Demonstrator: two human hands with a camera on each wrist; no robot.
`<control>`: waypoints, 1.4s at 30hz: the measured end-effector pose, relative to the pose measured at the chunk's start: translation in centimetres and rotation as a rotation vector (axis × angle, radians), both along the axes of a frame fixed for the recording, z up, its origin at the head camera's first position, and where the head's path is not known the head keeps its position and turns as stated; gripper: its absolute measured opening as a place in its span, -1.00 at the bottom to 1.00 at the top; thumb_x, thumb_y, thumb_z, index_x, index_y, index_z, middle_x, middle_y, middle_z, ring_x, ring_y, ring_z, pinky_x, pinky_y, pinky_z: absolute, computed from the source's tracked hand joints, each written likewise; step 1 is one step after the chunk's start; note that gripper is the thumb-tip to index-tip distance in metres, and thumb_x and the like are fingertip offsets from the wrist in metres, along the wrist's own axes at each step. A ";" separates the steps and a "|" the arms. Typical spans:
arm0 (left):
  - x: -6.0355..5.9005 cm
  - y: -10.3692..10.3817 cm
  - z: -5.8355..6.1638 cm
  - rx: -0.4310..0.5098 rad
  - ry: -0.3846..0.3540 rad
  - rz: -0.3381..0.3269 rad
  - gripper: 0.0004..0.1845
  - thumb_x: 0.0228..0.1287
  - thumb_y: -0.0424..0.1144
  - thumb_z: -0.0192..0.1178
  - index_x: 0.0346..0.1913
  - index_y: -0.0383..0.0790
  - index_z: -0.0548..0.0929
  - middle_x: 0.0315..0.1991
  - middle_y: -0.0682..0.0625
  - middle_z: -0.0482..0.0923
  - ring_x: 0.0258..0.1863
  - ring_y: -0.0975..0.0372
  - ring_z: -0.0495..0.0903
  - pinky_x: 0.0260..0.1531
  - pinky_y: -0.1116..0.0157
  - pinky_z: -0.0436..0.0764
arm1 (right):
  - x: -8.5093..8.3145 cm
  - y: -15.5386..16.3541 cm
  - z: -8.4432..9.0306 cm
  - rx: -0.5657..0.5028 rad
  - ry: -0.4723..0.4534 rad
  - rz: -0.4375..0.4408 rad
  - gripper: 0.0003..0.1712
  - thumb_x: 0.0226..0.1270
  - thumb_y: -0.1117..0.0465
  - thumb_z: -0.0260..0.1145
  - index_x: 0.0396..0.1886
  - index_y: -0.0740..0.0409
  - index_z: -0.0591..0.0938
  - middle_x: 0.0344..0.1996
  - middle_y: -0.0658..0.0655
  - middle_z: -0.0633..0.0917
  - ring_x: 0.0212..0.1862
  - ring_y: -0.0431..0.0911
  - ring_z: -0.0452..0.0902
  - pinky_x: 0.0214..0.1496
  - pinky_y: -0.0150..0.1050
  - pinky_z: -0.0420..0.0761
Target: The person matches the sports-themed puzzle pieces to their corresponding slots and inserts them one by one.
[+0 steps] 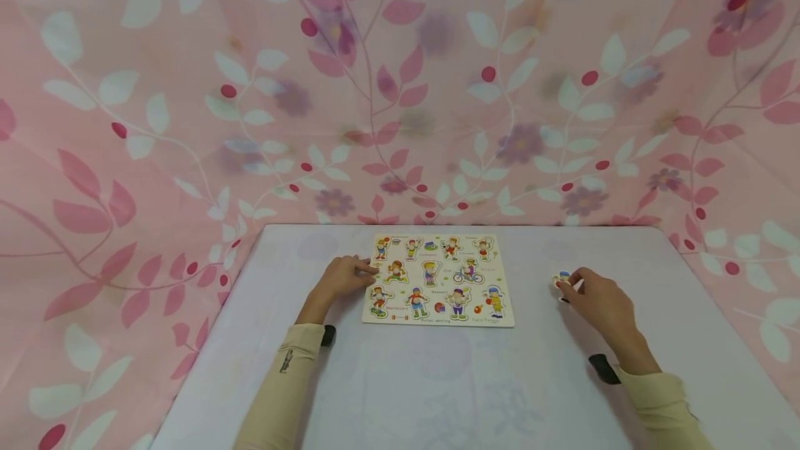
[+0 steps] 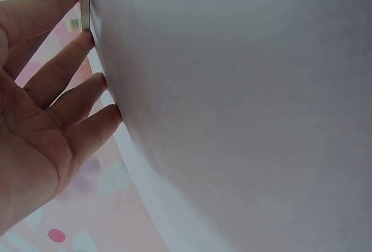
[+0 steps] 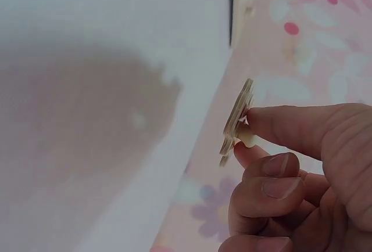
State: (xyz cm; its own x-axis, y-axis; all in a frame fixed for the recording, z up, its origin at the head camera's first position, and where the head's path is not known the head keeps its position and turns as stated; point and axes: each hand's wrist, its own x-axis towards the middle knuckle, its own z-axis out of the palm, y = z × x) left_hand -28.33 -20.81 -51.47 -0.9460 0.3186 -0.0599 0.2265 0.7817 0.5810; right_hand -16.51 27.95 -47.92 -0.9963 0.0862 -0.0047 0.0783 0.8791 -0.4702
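A wooden peg puzzle board lies on the table, printed with small sports figures and words. My left hand is at its left edge. In the left wrist view its fingers are spread, with fingertips at the board's edge and down by the cloth. To the right of the board, my right hand pinches a puzzle piece above the table, a figure with a blue cap. The right wrist view shows this piece edge-on, thumb and fingers at the knob on its back.
A white cloth with faint prints covers the table. Behind it hangs a pink curtain with leaves and flowers. Dark straps sit at both wrists. The table's far edge runs just beyond the board.
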 end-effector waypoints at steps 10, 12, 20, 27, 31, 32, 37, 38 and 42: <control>0.0 0.0 -0.1 -0.003 -0.007 0.013 -0.76 0.18 -0.18 0.43 -0.07 -0.05 0.82 0.16 -0.06 0.59 0.39 -0.06 0.29 0.39 -0.02 0.18 | -1.4 -4.3 -0.2 0.026 -0.077 0.062 -0.70 0.37 0.01 0.29 -0.24 0.17 0.55 -0.61 0.01 0.55 -0.59 -0.10 0.39 -0.63 -0.25 0.35; 0.0 0.0 -0.1 -0.007 -0.004 0.011 -0.76 0.18 -0.18 0.43 -0.07 -0.05 0.82 0.16 -0.06 0.59 0.39 -0.06 0.29 0.39 -0.03 0.18 | -1.5 -5.2 -0.5 0.035 -0.081 0.079 -0.71 0.36 0.03 0.31 -0.24 0.18 0.56 -0.61 0.01 0.54 -0.59 -0.10 0.39 -0.62 -0.25 0.36; 0.1 -0.1 -0.1 -0.013 -0.004 0.014 -0.76 0.19 -0.18 0.42 -0.07 -0.04 0.81 0.17 -0.05 0.59 0.39 -0.06 0.29 0.39 -0.01 0.19 | -1.9 -8.3 -0.9 0.064 -0.096 0.133 -0.74 0.34 0.04 0.34 -0.27 0.14 0.57 -0.62 0.01 0.50 -0.58 -0.11 0.36 -0.61 -0.27 0.31; 0.1 -0.1 0.0 -0.005 0.005 0.007 -0.76 0.18 -0.20 0.43 -0.07 -0.06 0.81 0.16 -0.06 0.60 0.38 -0.08 0.30 0.38 -0.03 0.20 | -2.2 -9.8 -1.2 0.060 -0.117 0.174 -0.78 0.32 0.07 0.35 -0.33 0.10 0.55 -0.66 -0.01 0.47 -0.60 -0.13 0.34 -0.60 -0.28 0.27; 0.1 -0.1 -0.1 -0.003 0.001 0.008 -0.76 0.19 -0.19 0.43 -0.06 -0.06 0.81 0.16 -0.06 0.59 0.38 -0.07 0.30 0.39 -0.02 0.18 | -2.3 -10.4 -1.3 0.068 -0.117 0.192 -0.77 0.31 0.06 0.36 -0.37 0.08 0.54 -0.64 -0.02 0.48 -0.58 -0.13 0.35 -0.58 -0.27 0.30; 0.1 -0.1 -0.1 -0.002 0.000 0.009 -0.76 0.19 -0.19 0.43 -0.06 -0.06 0.81 0.16 -0.05 0.59 0.39 -0.06 0.29 0.39 -0.02 0.18 | -2.4 -10.4 -1.4 0.069 -0.117 0.194 -0.77 0.30 0.06 0.37 -0.38 0.08 0.54 -0.64 -0.02 0.49 -0.58 -0.13 0.35 -0.58 -0.27 0.30; 0.1 0.0 -0.1 -0.004 0.012 0.000 -0.76 0.18 -0.19 0.43 -0.07 -0.07 0.81 0.15 -0.07 0.59 0.38 -0.09 0.30 0.38 -0.03 0.21 | -2.7 -10.6 -1.7 0.077 -0.102 0.198 -0.76 0.29 0.06 0.37 -0.40 0.08 0.54 -0.65 -0.02 0.47 -0.58 -0.13 0.35 -0.59 -0.27 0.28; 0.1 0.0 0.0 -0.005 0.015 -0.001 -0.77 0.18 -0.19 0.43 -0.08 -0.07 0.81 0.15 -0.08 0.59 0.37 -0.10 0.30 0.37 -0.04 0.21 | -2.7 -10.7 -1.7 0.078 -0.099 0.199 -0.76 0.29 0.06 0.37 -0.40 0.08 0.54 -0.65 -0.02 0.47 -0.58 -0.13 0.34 -0.59 -0.27 0.28; 0.2 0.0 0.1 -0.009 0.020 -0.006 -0.76 0.18 -0.19 0.43 -0.07 -0.08 0.81 0.15 -0.08 0.59 0.37 -0.10 0.30 0.38 -0.05 0.20 | -2.7 -10.9 -1.8 0.086 -0.103 0.199 -0.76 0.29 0.07 0.38 -0.42 0.08 0.53 -0.68 -0.03 0.46 -0.59 -0.14 0.34 -0.59 -0.28 0.26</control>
State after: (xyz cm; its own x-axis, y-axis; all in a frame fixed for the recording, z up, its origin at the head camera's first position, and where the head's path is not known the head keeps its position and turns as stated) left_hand -28.18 -20.76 -51.40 -0.9452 0.3237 -0.0436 0.2427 0.7852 0.5696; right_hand -19.25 17.06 -49.69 -0.9883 -0.1074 -0.1081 -0.0570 0.9183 -0.3919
